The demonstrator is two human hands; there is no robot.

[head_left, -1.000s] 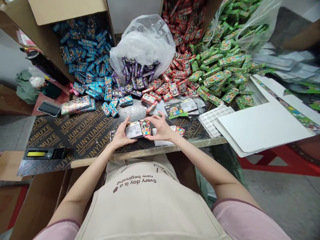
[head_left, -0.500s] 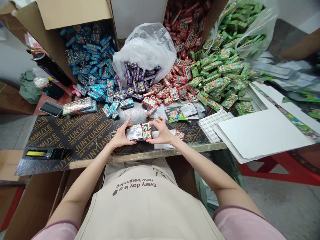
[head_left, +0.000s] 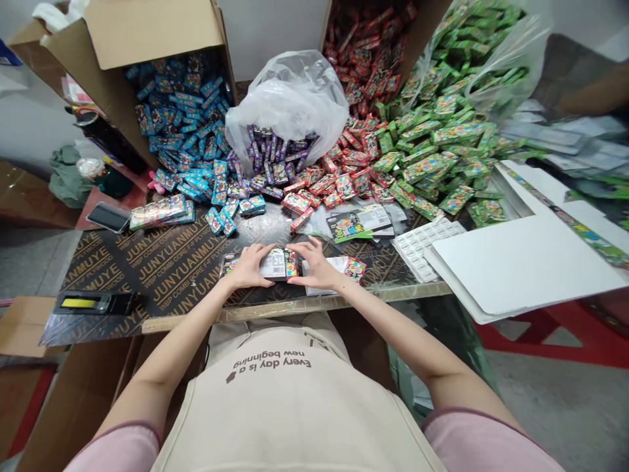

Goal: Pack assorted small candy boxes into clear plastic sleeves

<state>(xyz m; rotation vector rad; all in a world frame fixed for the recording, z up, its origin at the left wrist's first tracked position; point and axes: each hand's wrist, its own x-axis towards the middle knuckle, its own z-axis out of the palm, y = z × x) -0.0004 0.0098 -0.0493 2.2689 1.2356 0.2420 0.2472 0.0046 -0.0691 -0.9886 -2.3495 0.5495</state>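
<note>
**Checker:** State of the grip?

**Inspector:** Narrow on both sides. The left hand and right hand hold opposite ends of a small printed carton, fingers curved over its upper edges.

**Checker:** Its location?

**Inspector:** At 12 o'clock from the canvas apron, low over the black plywood tabletop. Whether it touches the board, I cannot tell. A white paper packet lies under the right hand, at 3 o'clock from the carton.

**Checker:** Handling?

**Inspector:** Even pressure from both hands would hold the carton square. The barcode label faces up, clear of the fingers.

**Checker:** Change from the earlier frame?

**Inspector:** The carton now sits lower and flatter, with both hands closer to the board.
</note>
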